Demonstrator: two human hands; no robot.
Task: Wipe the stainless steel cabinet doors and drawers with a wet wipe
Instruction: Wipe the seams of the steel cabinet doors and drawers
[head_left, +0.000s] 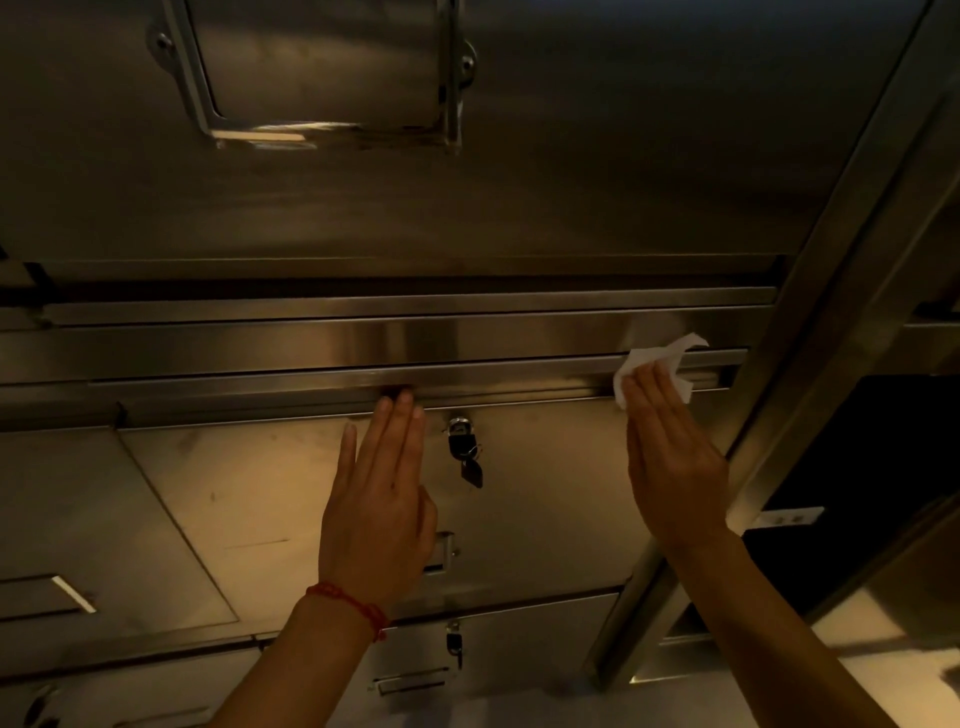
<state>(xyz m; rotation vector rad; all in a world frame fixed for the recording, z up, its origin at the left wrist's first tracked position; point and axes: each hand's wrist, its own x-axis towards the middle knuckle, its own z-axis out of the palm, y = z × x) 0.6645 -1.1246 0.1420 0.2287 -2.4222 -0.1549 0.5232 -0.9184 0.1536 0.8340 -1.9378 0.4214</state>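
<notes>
While the flat left hand (375, 512) rests on the drawer (530, 499), the right hand (670, 457) presses the wipe (636, 364) flat-fingered.

What I can't see

My right hand (672, 457) covers most of the wet wipe (655, 364); my left hand (376, 512) hides the drawer handle (444, 553) beneath it.

My left hand (376, 512) is raised with the fingers straight and close together, the tips the farthest part. My right hand (670, 457) is also flat, fingers straight, pressing forward at the right. Both forearms reach up from near.
</notes>
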